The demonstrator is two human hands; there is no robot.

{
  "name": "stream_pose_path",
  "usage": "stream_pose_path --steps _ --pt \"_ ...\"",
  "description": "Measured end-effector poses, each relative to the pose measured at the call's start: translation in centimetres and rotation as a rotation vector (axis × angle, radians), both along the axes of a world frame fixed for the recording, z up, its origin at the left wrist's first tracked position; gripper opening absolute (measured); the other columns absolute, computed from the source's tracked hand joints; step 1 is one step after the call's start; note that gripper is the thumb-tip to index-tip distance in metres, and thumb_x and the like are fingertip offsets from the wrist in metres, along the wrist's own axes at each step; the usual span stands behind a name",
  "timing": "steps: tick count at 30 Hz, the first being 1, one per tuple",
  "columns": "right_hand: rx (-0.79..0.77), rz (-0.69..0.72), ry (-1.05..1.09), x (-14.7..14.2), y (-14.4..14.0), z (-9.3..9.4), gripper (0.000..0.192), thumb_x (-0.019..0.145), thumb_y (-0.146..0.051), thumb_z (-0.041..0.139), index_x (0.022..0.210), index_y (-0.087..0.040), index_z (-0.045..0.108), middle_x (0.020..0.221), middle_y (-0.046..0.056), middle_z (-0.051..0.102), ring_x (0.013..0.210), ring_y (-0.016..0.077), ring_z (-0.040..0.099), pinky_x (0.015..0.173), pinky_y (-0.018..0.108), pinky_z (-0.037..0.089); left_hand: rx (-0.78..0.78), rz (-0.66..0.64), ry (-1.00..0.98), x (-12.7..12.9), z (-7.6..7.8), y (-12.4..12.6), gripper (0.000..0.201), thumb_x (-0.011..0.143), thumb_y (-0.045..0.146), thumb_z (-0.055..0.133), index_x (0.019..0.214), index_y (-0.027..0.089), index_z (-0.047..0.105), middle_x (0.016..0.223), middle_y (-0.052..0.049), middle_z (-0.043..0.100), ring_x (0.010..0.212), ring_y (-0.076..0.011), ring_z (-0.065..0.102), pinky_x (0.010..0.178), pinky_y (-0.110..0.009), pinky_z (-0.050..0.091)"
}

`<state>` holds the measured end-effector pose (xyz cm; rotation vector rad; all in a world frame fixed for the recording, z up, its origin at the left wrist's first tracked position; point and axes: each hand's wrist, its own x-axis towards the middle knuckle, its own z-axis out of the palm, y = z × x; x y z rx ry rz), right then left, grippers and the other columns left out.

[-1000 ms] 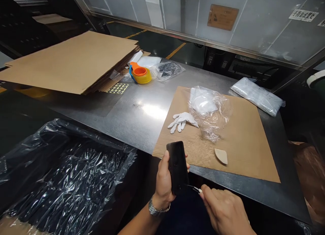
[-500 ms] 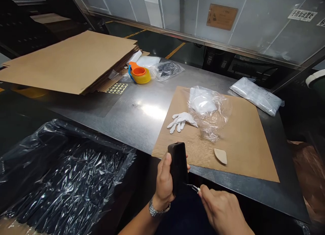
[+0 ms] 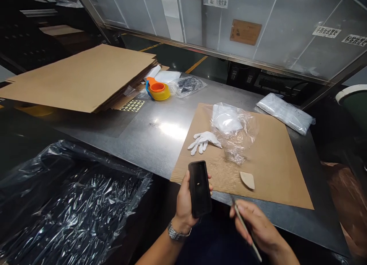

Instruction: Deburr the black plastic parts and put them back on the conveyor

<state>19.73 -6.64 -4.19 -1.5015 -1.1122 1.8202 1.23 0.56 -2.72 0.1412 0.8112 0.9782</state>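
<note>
My left hand (image 3: 183, 206) is closed around a black rectangular case (image 3: 200, 200), which stands tilted up with its hollow face toward me; a small pale spot shows inside. Apart from the case, to its right, my right hand (image 3: 256, 223) grips a pair of slim tweezers (image 3: 243, 223), slightly blurred and slanting down to the right. On the cardboard sheet (image 3: 275, 177) beyond my hands lie a beige quarter-round pad (image 3: 247, 180), a white glove (image 3: 204, 142) and a crumpled clear plastic bag (image 3: 237, 139) with white pieces in it.
A stack of cardboard (image 3: 86, 78) covers the table's left end, beside a yellow tape roll (image 3: 162, 94) on an orange holder. A wrapped white packet (image 3: 286, 113) lies at the back right. Below left stands a bin lined with black plastic (image 3: 77, 204).
My right hand has drawn the tweezers away from the case, to the right, and turned them. The case has rotated so its hollow face shows. The view has shifted slightly.
</note>
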Motion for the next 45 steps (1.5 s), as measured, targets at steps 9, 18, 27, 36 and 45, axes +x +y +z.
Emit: stream_pose_path --steps 9,18,27,36,45 --pt "0.457 -0.35 -1.214 8.1 4.5 -3.4 0.03 0.082 -0.026 0.043 0.103 -0.014 0.061 0.09 0.014 0.054 0.09 0.0299 0.048 0.077 0.045 0.037 -0.24 -0.231 -0.113 1.2 -0.5 -0.4 0.046 0.086 0.045 0.04 0.08 0.006 0.065 0.069 -0.008 0.066 0.05 -0.0141 0.061 0.044 -0.024 0.05" --pt "1.021 0.221 -0.665 -3.1 1.1 4.4 0.033 0.082 -0.037 0.058 0.113 -0.027 0.057 0.092 0.005 0.054 0.089 0.0213 0.046 0.076 0.036 0.037 -0.329 -0.281 -0.26 2.1 -0.1 -1.9 0.037 0.083 0.042 0.049 0.07 0.012 0.065 0.064 -0.004 0.068 0.058 -0.0128 0.064 0.058 -0.021 0.05" --pt "0.918 0.285 -0.562 -3.4 2.5 4.2 0.016 0.083 -0.026 0.058 0.097 -0.028 0.066 0.079 0.001 0.055 0.081 0.0175 0.044 0.072 0.034 0.033 -0.309 -0.347 -0.173 2.6 0.6 -3.2 0.037 0.083 0.044 0.048 0.078 0.012 0.066 0.06 -0.005 0.067 0.051 -0.0132 0.061 0.051 -0.021 0.048" --pt "0.792 0.024 -0.551 -0.8 4.7 3.4 0.018 0.085 -0.025 0.054 0.095 -0.025 0.069 0.086 0.004 0.057 0.087 0.018 0.05 0.078 0.034 0.04 -0.18 -0.61 0.129 2.1 0.6 -3.9 0.061 0.083 0.058 0.036 0.071 0.006 0.066 0.048 -0.009 0.061 0.035 -0.0109 0.053 0.036 -0.018 0.038" --pt "0.427 0.079 -0.175 -3.0 -0.4 1.4 0.087 0.075 -0.03 0.064 0.143 -0.025 0.009 0.129 0.011 0.044 0.107 0.022 0.049 0.083 0.035 0.045 -0.082 -0.148 0.147 2.1 0.4 -3.7 0.05 0.082 0.052 0.045 0.084 0.007 0.065 0.06 -0.008 0.066 0.049 -0.0147 0.059 0.049 -0.025 0.048"
